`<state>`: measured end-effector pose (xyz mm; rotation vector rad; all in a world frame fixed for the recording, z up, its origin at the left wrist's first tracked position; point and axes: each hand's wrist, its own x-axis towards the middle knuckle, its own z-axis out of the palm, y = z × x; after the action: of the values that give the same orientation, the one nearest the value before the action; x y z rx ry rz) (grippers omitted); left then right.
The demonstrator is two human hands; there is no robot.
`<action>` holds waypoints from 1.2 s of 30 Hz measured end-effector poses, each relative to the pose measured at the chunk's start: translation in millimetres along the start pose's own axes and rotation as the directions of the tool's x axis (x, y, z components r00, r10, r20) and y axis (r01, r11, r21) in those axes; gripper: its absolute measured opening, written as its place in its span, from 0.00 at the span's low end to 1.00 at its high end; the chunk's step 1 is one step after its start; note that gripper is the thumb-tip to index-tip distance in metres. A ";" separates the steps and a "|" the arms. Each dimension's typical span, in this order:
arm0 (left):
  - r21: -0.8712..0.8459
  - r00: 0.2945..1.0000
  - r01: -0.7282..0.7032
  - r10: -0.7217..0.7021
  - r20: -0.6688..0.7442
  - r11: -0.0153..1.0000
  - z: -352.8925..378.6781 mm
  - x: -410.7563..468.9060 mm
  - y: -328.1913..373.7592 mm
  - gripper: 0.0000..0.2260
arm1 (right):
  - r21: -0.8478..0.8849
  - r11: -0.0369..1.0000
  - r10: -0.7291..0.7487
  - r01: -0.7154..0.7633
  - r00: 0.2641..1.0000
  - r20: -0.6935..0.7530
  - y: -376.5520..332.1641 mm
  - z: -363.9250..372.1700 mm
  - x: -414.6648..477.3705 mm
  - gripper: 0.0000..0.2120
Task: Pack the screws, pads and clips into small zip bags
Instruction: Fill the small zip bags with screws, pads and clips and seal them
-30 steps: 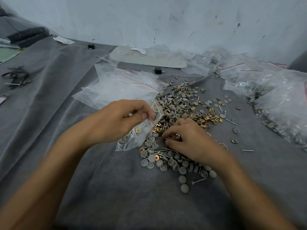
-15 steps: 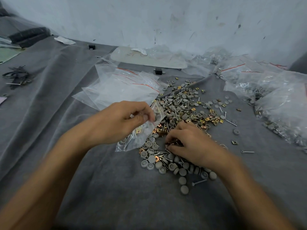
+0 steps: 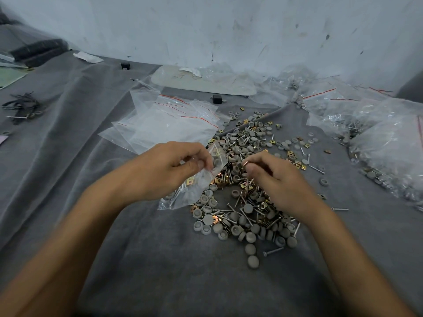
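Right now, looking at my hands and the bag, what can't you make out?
Head view only:
- Piece pinched by the right hand: too small, mostly hidden by the fingertips.
- Mouth of the bag: covered by the left hand, so open or zipped is unclear.
- Count inside the bag: obscured by creased plastic.
- Filled bags: cut off by the right edge.
- Dark bundle, far left: too small to identify.
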<state>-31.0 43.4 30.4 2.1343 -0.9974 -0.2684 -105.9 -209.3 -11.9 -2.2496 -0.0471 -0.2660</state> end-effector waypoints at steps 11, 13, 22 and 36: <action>0.016 0.999 0.028 -0.028 0.026 0.999 8.7 2.2 5.2 0.09 | 0.474 0.879 -0.022 0.056 0.997 -0.077 -21.8 11.7 3.9 0.12; 0.018 0.999 0.028 -0.029 0.038 0.999 10.6 2.5 5.7 0.09 | 0.429 0.900 -0.055 0.076 0.997 -0.060 -27.3 16.4 3.7 0.11; 0.015 0.999 0.017 -0.017 0.043 1.000 9.5 2.7 5.9 0.09 | 0.383 0.916 -0.104 0.117 0.993 -0.055 -32.3 20.9 2.4 0.13; 0.025 1.000 0.019 -0.019 0.023 1.000 4.6 1.2 7.2 0.09 | 0.273 0.951 -0.122 0.148 0.987 -0.108 -26.9 18.3 3.2 0.13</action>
<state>-36.4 37.1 32.4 2.1688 -0.9989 -0.2917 -102.8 -178.3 -2.1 -1.9520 -0.1807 -0.4083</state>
